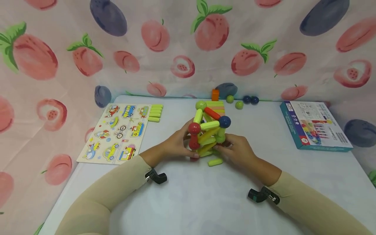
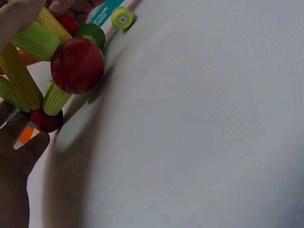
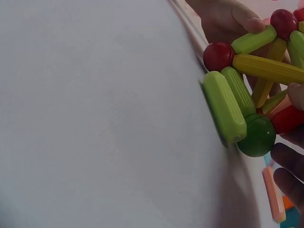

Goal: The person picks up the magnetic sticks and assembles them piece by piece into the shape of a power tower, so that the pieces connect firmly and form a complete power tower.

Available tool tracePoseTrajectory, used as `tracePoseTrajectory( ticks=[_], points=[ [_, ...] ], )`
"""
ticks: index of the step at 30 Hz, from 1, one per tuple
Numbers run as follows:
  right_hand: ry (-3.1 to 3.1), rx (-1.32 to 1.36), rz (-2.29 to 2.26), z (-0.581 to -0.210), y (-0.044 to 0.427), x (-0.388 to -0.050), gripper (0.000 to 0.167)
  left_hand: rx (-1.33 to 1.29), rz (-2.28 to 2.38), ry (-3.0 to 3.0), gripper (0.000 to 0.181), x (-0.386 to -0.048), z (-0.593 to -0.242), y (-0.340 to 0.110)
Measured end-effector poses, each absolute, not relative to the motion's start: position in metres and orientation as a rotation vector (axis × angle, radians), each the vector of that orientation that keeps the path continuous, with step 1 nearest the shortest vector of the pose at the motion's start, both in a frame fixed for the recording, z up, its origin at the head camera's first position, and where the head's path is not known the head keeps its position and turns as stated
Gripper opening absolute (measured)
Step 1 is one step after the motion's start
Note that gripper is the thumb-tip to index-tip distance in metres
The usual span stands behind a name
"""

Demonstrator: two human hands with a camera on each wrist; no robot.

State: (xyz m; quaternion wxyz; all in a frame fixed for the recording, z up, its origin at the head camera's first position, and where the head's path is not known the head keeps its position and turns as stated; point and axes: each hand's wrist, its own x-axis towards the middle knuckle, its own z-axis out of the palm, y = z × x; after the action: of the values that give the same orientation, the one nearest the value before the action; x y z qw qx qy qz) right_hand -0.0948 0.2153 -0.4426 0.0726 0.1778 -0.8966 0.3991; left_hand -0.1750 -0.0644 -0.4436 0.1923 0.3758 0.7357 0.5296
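Observation:
A model of magnetic rods and balls (image 1: 210, 125) stands on the table between my hands. Its rods are light green, yellow and red; its balls are red, green and dark blue. My left hand (image 1: 175, 142) grips its left side, thumb low by a red ball (image 2: 77, 65). My right hand (image 1: 239, 150) holds the right side, with the thumb over the rods and fingers beside a green ball (image 3: 257, 136). The model hides some fingertips. One loose light green rod (image 1: 215, 162) lies on the table just in front of the model.
A picture puzzle board (image 1: 117, 133) lies at the left, with several green rods (image 1: 155, 112) beside it. Behind the model are more rods (image 1: 218, 103), an orange block (image 1: 215, 95), green balls (image 1: 239, 104) and dark blue balls (image 1: 254, 100). A box (image 1: 318, 125) lies at the right.

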Motion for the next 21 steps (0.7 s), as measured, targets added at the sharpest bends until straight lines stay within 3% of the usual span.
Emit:
tracePoseTrajectory(
  ticks=[13, 18, 21],
  points=[
    [-2.859, 0.603, 1.191, -0.433, 0.220, -0.095, 0.032, 1.079, 1.447, 2.024, 0.139, -0.180, -0.448, -0.070],
    [-3.242, 0.853, 1.331, -0.406, 0.262, -0.135, 0.036, 1.102, 1.436, 2.007, 0.136, -0.182, -0.451, -0.070],
    [-3.383, 0.679, 1.396, -0.399, 0.294, -0.169, 0.042, 1.104, 1.433, 2.013, 0.135, -0.182, -0.451, -0.070]
  ],
)
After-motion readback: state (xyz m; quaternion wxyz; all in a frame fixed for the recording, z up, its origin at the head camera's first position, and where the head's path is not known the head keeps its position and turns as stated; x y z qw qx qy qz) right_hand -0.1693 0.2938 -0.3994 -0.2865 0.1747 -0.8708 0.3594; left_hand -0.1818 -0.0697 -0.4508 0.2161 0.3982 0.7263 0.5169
